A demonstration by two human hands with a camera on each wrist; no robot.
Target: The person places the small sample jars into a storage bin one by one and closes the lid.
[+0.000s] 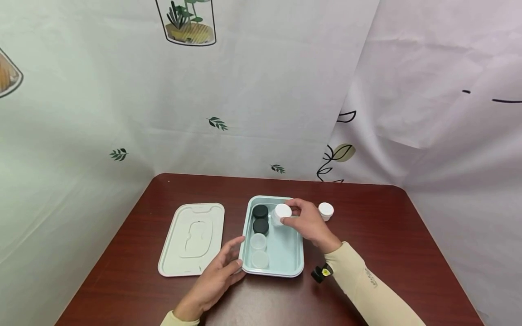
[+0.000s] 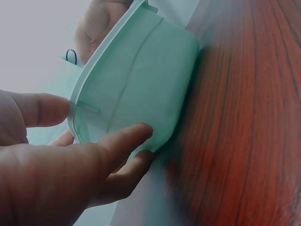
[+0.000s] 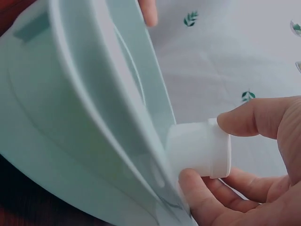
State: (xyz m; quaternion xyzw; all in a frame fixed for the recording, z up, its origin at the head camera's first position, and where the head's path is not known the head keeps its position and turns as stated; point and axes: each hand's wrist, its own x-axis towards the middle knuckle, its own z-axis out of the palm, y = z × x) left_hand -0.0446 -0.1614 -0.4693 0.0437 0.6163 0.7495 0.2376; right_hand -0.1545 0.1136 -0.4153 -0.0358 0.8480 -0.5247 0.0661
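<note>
A right hand [image 1: 307,222] holds a small white round jar [image 1: 281,213] over a pale green plastic box [image 1: 293,267].

The thumb and fingers [image 3: 254,117] pinch the jar just inside the far part of the box. In the box, 2 jars with black lids [image 1: 260,219] and 2 clear lids [image 1: 258,250] sit in a row along its left side. The left hand [image 1: 218,276] rests flat with fingers straight against the box's near left corner, holding nothing. A flat pale green lid [image 1: 192,238] lies to the left on the dark red table [image 1: 134,271]. Another white jar [image 1: 326,211] stands just right of the box.
</note>
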